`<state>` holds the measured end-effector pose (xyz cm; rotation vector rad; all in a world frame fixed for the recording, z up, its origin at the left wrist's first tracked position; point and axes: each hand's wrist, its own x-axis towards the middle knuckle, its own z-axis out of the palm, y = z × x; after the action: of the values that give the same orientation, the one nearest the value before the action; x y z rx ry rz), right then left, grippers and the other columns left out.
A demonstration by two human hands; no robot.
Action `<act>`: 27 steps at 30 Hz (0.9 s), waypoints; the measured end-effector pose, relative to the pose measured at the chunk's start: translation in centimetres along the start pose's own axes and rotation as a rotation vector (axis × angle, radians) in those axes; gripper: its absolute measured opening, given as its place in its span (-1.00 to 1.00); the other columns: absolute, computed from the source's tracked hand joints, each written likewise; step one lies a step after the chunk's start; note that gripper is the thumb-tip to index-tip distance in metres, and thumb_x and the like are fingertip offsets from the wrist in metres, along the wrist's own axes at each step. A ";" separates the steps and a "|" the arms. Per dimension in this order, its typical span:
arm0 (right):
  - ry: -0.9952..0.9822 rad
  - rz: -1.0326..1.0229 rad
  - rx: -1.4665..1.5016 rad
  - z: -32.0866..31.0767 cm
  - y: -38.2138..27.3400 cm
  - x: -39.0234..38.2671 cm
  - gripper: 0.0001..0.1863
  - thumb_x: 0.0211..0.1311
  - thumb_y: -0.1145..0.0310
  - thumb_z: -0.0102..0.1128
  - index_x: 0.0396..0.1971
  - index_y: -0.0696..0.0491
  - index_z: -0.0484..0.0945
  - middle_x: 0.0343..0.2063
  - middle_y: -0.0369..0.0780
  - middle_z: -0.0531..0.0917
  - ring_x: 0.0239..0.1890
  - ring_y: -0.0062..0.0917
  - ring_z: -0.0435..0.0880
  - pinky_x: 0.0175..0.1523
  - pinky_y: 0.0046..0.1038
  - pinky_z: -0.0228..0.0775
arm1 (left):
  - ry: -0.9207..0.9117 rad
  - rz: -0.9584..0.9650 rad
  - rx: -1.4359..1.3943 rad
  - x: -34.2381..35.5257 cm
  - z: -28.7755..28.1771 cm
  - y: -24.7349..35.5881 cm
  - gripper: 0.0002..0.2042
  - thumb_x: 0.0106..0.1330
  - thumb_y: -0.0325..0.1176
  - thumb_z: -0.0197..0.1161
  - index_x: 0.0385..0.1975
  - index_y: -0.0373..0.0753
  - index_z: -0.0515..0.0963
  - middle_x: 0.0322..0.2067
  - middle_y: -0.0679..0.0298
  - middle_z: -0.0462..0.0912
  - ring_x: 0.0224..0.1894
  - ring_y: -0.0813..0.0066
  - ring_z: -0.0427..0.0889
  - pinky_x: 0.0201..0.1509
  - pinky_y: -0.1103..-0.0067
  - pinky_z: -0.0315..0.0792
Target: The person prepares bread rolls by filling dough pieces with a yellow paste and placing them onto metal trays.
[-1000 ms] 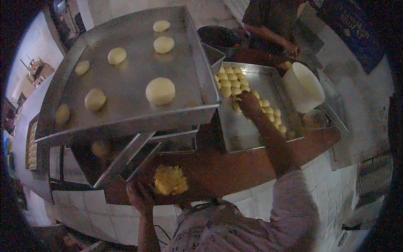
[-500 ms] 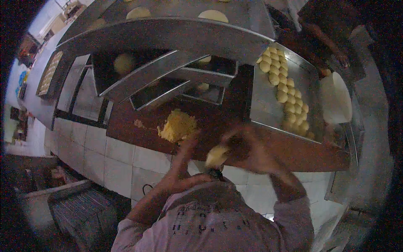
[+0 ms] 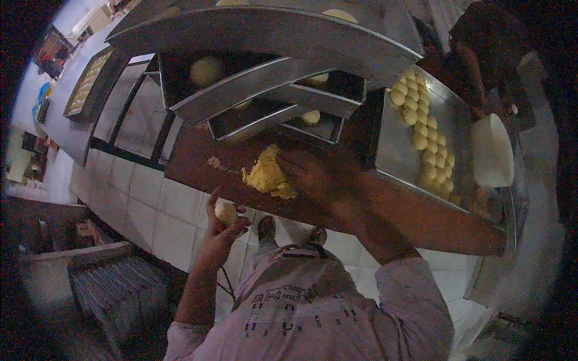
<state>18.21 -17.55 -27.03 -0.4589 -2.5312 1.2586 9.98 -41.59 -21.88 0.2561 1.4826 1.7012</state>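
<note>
My left hand [image 3: 224, 230] is raised off the table's near edge, its fingers curled around a pale round dough ball [image 3: 226, 212]. On the brown tabletop lies a soft, lumpy yellow mass [image 3: 266, 174]. My right hand [image 3: 308, 174] reaches to the right side of that mass and touches or nearly touches it. Its fingers are dark and blurred, so their grip is unclear.
At the right, a metal tray [image 3: 394, 141] holds rows of dough balls [image 3: 432, 144], with a white tub [image 3: 494, 150] beside it. Stacked metal trays [image 3: 265, 33] with dough pieces rise at the back. Another person's arm [image 3: 472, 75] shows at the far right.
My hands have moved apart. The left went leftward with the dough ball in its fingers; the right moved forward and left to the yellow mass. The whole view has shifted slightly.
</note>
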 end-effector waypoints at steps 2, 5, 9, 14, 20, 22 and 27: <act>-0.021 -0.324 -0.462 0.6 4.7 -1.2 -0.61 0.31 0.29 -0.03 0.11 0.03 0.38 0.06 -0.09 0.45 0.09 -0.29 0.43 0.22 -0.33 0.25 | 0.004 0.040 0.043 -0.2 0.5 0.6 -0.65 0.36 -0.36 0.05 0.10 -0.20 0.20 -0.17 0.22 0.44 -0.19 0.44 0.50 -0.10 0.46 0.42; -0.059 -0.211 -0.506 0.2 6.4 -2.8 -0.62 0.35 0.26 -0.06 0.11 0.04 0.38 0.08 -0.10 0.44 0.11 -0.38 0.42 0.18 -0.37 0.29 | -0.078 0.146 0.272 1.2 1.3 1.3 -0.64 0.37 -0.41 0.03 0.13 -0.21 0.19 -0.17 0.20 0.43 -0.12 0.40 0.48 -0.02 0.45 0.41; 0.022 0.279 -0.145 -4.4 -1.8 -4.1 -0.64 0.27 0.28 0.08 0.01 0.10 0.46 -0.04 -0.15 0.53 0.00 -0.42 0.52 0.11 -0.38 0.36 | -0.117 0.247 0.481 3.2 2.3 1.9 -0.72 0.36 -0.41 0.05 0.03 -0.25 0.30 -0.14 0.19 0.45 -0.11 0.46 0.47 -0.03 0.54 0.40; 0.199 0.432 0.422 -8.5 -6.8 -7.1 -0.74 0.19 0.32 0.20 -0.17 0.12 0.58 -0.22 -0.19 0.64 -0.13 -0.46 0.60 0.05 -0.43 0.40 | -0.109 0.193 0.011 4.8 9.3 1.8 -0.79 0.32 -0.43 0.11 -0.08 -0.27 0.43 -0.18 0.26 0.51 -0.14 0.55 0.48 -0.06 0.59 0.40; 0.413 0.216 0.091 -7.9 -4.7 -10.4 -0.73 0.11 0.43 0.25 -0.15 0.05 0.59 -0.13 -0.17 0.61 -0.15 -0.39 0.61 -0.02 -0.42 0.43 | -0.182 0.129 0.273 5.5 13.6 -0.3 -0.80 0.29 -0.45 0.13 -0.11 -0.29 0.47 -0.18 0.27 0.55 -0.15 0.49 0.54 -0.06 0.55 0.43; 0.424 0.098 -0.240 -7.0 -5.9 -10.3 -0.68 0.05 0.44 0.27 -0.12 0.04 0.58 -0.07 -0.14 0.58 -0.13 -0.33 0.60 -0.02 -0.39 0.43 | -0.311 0.278 0.350 6.3 12.3 -3.4 -0.77 0.27 -0.46 0.13 -0.08 -0.29 0.46 -0.11 0.22 0.53 -0.09 0.41 0.53 -0.02 0.53 0.42; 0.359 0.058 -0.377 -9.3 -8.6 -9.9 -0.59 -0.03 0.37 0.34 -0.10 0.05 0.57 -0.05 -0.09 0.54 -0.04 -0.23 0.51 0.05 -0.30 0.36 | -0.629 0.417 0.689 7.9 9.5 -3.2 -0.57 0.25 -0.51 0.11 0.14 -0.33 0.29 0.10 0.13 0.36 0.13 0.29 0.41 0.16 0.50 0.35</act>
<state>29.40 -19.73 -15.77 -0.7673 -2.4471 0.6360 12.60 -29.45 -24.91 1.4084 1.5164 1.1532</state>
